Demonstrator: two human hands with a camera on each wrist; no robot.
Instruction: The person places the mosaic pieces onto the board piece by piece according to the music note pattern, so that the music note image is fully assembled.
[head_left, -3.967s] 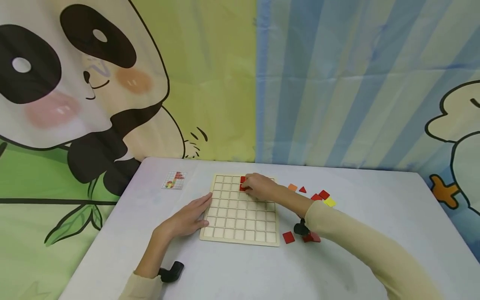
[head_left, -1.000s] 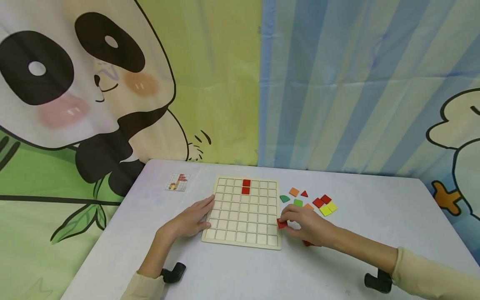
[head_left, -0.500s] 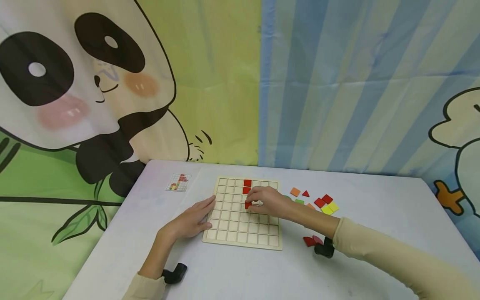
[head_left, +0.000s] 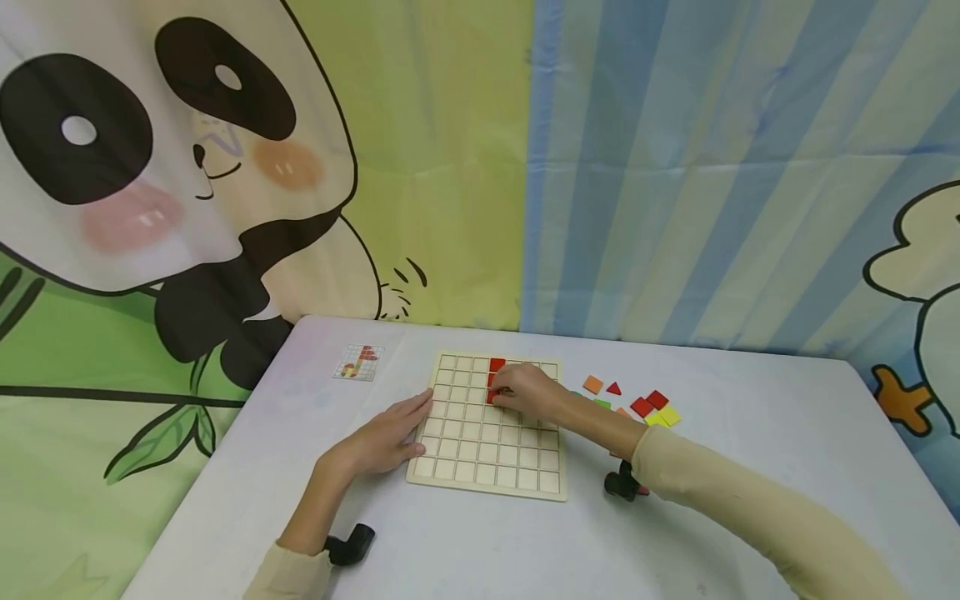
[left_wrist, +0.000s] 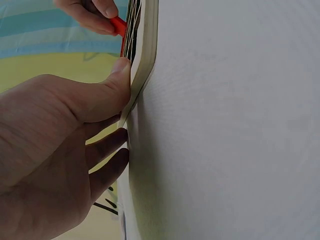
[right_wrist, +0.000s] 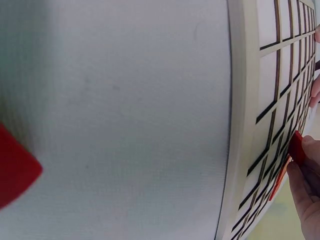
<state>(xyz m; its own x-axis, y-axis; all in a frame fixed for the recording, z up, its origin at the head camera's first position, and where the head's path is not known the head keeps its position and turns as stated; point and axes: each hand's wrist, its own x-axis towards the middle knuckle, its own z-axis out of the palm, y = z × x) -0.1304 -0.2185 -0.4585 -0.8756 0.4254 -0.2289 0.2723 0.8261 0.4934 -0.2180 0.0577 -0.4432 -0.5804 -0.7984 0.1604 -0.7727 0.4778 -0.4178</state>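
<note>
My right hand (head_left: 528,390) pinches a red square tile (right_wrist: 296,148) over the wooden grid board (head_left: 486,477). In the head view this tile is just below two red squares (head_left: 497,365) lying in one column near the board's far edge; my fingers partly cover them. Whether the pinched tile sits flat in its cell cannot be told, though it looks tilted in the right wrist view. My left hand (head_left: 386,437) rests against the board's left edge. Seen from the left wrist, its thumb touches the rim and its relaxed fingers (left_wrist: 107,150) lie along the side.
A small printed card (head_left: 358,363) with a coloured grid pattern lies left of the board. Right of it are loose pieces: an orange square (head_left: 593,384), a red triangle (head_left: 614,388), red squares (head_left: 657,400), yellow squares (head_left: 667,415), others partly behind my right arm. Curtains hang behind the table.
My right hand took a red square from beside the board's right edge and carried it left and away, to below the two red squares. The left hand stays at the board's edge.
</note>
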